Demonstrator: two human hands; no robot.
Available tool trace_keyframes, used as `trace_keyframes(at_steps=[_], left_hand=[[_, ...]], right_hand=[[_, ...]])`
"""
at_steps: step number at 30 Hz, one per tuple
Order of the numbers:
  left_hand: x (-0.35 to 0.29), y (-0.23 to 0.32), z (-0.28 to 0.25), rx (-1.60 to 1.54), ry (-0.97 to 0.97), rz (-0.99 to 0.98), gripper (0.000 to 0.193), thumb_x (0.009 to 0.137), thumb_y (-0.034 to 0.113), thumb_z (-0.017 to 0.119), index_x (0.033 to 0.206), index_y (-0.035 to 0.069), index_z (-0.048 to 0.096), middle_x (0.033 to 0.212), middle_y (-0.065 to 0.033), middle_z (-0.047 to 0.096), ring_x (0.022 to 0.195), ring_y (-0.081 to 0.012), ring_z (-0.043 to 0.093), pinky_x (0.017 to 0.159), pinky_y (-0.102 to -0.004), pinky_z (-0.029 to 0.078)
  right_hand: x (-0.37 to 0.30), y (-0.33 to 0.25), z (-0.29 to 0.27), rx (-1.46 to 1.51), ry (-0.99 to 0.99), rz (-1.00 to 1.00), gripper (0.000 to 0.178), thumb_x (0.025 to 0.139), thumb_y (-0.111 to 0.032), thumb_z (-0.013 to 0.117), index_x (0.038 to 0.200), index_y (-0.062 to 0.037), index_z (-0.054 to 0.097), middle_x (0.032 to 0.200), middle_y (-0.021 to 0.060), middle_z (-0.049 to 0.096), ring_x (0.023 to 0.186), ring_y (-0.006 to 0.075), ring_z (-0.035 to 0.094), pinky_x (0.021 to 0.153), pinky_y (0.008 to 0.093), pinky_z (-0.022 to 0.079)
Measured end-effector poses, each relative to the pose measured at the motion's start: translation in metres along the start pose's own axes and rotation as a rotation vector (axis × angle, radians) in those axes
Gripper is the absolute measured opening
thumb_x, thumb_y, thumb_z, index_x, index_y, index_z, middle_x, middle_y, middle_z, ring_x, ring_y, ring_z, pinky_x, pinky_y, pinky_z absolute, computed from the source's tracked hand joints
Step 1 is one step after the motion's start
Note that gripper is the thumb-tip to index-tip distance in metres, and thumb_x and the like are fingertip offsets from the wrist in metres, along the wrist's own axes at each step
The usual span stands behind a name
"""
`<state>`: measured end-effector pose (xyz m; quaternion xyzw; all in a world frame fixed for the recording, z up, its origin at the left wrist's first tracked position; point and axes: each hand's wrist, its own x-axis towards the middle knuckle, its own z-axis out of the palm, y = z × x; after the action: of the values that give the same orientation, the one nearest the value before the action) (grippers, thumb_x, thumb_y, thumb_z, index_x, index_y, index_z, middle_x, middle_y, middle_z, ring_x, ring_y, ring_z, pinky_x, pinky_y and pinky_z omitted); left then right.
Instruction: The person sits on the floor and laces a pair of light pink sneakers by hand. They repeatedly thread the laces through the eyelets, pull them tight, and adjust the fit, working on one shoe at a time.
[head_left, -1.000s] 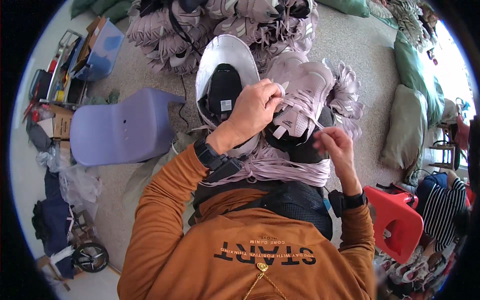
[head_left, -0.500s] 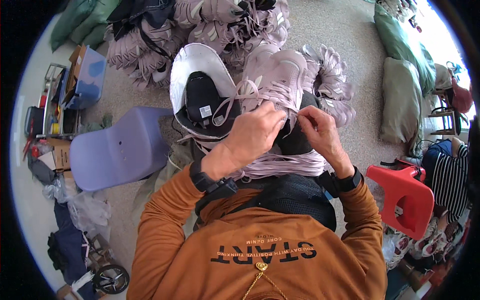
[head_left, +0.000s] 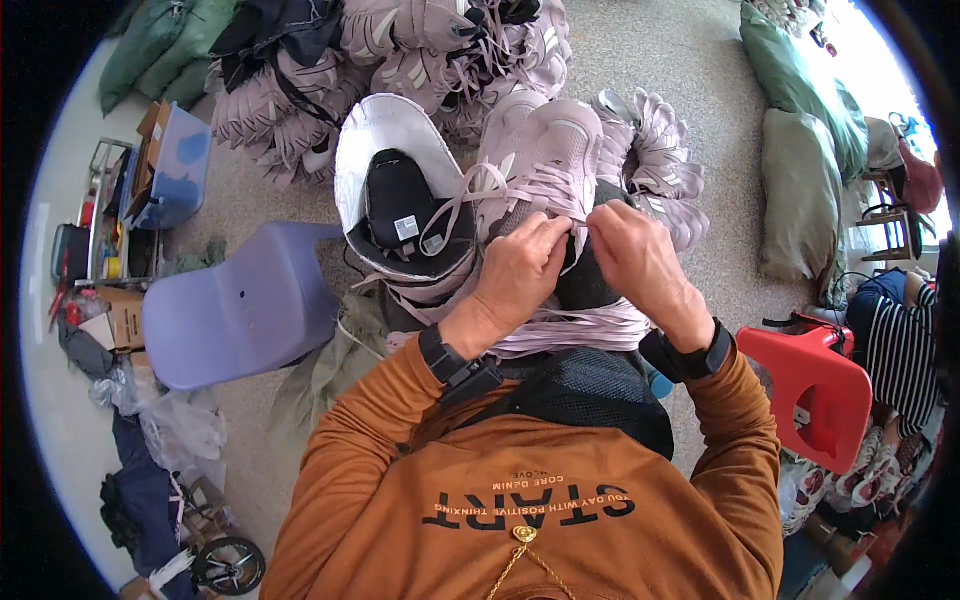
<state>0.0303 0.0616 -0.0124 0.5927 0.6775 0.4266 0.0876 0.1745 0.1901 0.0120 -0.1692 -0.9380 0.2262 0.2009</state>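
Observation:
A pale mauve sneaker (head_left: 565, 135) lies in front of me with its toe pointing away, beside a second mauve sneaker (head_left: 497, 140). My left hand (head_left: 518, 268) is closed in a pinch on the shoelace (head_left: 545, 190) at the shoe's opening. Close by on the right, my right hand (head_left: 645, 262) also pinches lace there. The fingertips nearly meet, and they partly hide the lace ends. Below my hands a thick bundle of mauve laces (head_left: 575, 332) lies across my lap. A loose lace loop (head_left: 462, 205) arches out to the left.
Left of the shoes stands a white-lined container (head_left: 355, 140) holding a black padded piece (head_left: 396, 195). Piled mauve sneakers (head_left: 420, 75) lie beyond, with more shoes (head_left: 665, 170) to the right. A purple chair (head_left: 240, 310) is at left, a red stool (head_left: 815, 390) at right.
Both hands have drawn closer together at the shoe's opening. My left hand has shifted right, and my right hand has turned so that its back shows more.

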Motion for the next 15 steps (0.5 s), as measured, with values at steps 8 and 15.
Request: trace_keyframes(at_steps=[8, 15], left_hand=[[0.001, -0.001, 0.007, -0.060, 0.037, -0.008, 0.019, 0.089, 0.003, 0.064, 0.107, 0.001, 0.066, 0.099, -0.0161, 0.062, 0.084, -0.0376, 0.066, 0.071, -0.0440, 0.053], [0.002, -0.001, 0.005, -0.087, 0.029, -0.013, 0.019, 0.090, 0.006, 0.064, 0.108, 0.003, 0.065, 0.099, -0.0153, 0.061, 0.085, -0.0382, 0.065, 0.071, -0.0454, 0.053]], right_hand=[[-0.005, 0.006, 0.009, 0.314, 0.080, 0.228, 0.008, 0.089, -0.006, 0.068, 0.089, 0.0018, 0.065, 0.079, 0.0152, 0.065, 0.070, 0.0259, 0.066, 0.062, 0.0350, 0.050], [-0.009, 0.005, 0.013, 0.408, 0.102, 0.261, 0.007, 0.087, -0.004, 0.069, 0.092, 0.0014, 0.068, 0.079, 0.0158, 0.065, 0.070, 0.0277, 0.066, 0.065, 0.0347, 0.052]])
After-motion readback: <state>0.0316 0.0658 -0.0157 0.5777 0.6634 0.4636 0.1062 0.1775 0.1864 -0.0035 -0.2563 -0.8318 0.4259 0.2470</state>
